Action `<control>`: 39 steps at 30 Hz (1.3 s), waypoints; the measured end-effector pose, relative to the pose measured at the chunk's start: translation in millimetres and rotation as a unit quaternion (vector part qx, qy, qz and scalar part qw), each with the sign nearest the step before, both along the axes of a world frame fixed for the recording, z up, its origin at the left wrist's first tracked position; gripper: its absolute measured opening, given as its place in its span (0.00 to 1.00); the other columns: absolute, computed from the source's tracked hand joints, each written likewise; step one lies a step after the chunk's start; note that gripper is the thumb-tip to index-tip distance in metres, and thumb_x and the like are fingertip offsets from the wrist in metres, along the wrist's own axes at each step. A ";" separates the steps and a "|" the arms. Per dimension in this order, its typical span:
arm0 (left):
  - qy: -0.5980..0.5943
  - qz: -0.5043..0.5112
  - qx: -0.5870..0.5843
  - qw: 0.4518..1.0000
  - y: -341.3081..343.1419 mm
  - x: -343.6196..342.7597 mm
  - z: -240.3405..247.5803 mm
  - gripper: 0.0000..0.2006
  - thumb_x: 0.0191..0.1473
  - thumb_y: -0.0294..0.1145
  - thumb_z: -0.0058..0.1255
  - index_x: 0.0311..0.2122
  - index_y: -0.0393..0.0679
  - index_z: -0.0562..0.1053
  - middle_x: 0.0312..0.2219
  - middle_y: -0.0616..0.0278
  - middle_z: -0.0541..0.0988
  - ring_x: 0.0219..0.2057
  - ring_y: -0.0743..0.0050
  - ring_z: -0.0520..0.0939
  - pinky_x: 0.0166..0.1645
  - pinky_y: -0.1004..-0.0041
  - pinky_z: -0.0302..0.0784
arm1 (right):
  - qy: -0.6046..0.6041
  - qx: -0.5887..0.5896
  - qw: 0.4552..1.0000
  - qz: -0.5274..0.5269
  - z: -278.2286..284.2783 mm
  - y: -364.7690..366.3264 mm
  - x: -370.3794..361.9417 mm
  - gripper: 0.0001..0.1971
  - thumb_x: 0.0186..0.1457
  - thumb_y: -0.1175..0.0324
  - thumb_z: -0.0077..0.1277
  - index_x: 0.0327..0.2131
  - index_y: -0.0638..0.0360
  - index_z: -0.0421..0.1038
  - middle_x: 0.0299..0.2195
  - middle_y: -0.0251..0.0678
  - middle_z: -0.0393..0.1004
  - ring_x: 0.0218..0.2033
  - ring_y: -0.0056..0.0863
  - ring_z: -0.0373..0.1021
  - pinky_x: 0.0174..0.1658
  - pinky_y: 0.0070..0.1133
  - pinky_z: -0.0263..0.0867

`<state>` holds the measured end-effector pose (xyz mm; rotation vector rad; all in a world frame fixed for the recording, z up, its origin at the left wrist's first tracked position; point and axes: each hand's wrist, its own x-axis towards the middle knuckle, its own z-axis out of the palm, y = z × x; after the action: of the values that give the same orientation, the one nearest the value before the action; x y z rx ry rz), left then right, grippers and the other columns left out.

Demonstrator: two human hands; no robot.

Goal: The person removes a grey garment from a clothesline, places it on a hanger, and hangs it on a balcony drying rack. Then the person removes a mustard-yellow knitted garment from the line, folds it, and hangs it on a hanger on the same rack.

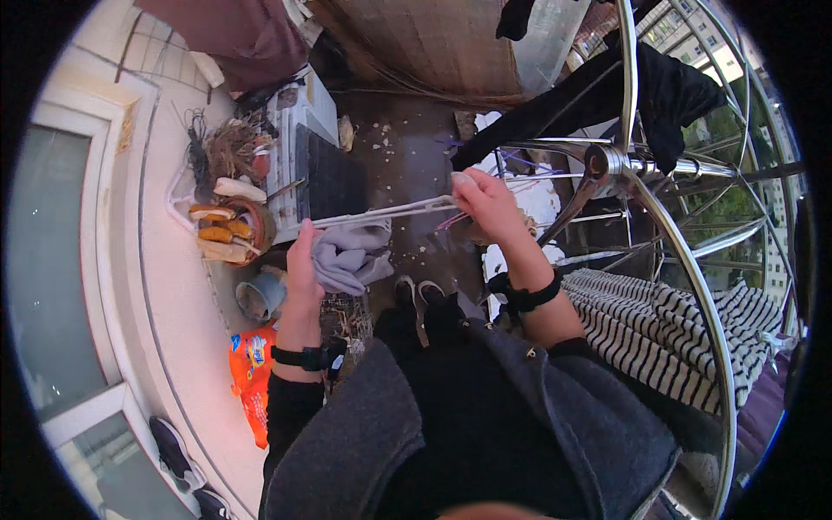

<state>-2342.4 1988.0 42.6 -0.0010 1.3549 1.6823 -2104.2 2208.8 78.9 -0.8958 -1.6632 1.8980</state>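
Note:
A thin white clothes hanger [386,212] stretches sideways between my two hands, seen nearly edge-on. My right hand [487,206] is closed around its right end. At the other end, my left hand [302,264] is closed with the thumb up along the hanger; its other fingers are mostly hidden. A light grey cloth [351,258] hangs bunched just right of the left hand, below the hanger. Whether the left fingers also pinch this cloth cannot be made out.
Metal drying-rack bars [633,165] curve along the right, carrying a black garment [555,104] and a striped cloth [659,325]. On the left stand a basket of corn cobs [260,227], a blue-grey bucket [260,296] and an orange bag [251,368]. Beyond is a white appliance [308,108].

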 end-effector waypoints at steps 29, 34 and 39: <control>-0.029 -0.095 0.149 0.984 -119.7 41.4 28.5 0.07 0.48 0.31 0.58 0.28 0.41 0.72 0.22 0.63 0.75 0.24 0.75 0.77 0.29 0.76 0.72 | -0.124 0.369 0.920 0.045 103.7 -245.6 35.5 0.14 0.61 0.62 0.41 0.28 0.62 0.68 0.16 0.28 0.64 0.19 0.16 0.60 0.24 0.16 0.58; -0.125 -0.105 0.193 0.967 -133.9 39.8 34.7 0.08 0.52 0.33 0.54 0.31 0.40 0.71 0.25 0.61 0.77 0.26 0.73 0.79 0.30 0.74 0.75 | -0.177 0.349 0.920 0.026 106.4 -233.6 67.6 0.10 0.59 0.64 0.44 0.29 0.59 0.69 0.15 0.38 0.65 0.16 0.29 0.64 0.22 0.22 0.60; -0.095 -0.095 0.138 0.981 -133.3 39.7 41.4 0.14 0.53 0.40 0.54 0.34 0.39 0.72 0.25 0.63 0.76 0.24 0.75 0.77 0.28 0.76 0.73 | -0.189 0.377 0.904 0.067 109.5 -233.5 101.1 0.09 0.58 0.64 0.46 0.30 0.59 0.70 0.16 0.40 0.65 0.16 0.35 0.65 0.22 0.25 0.61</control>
<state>-2302.6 1854.7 84.0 0.1216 0.9434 1.6499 -2003.1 1975.2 188.4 -0.8454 -2.4773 0.9924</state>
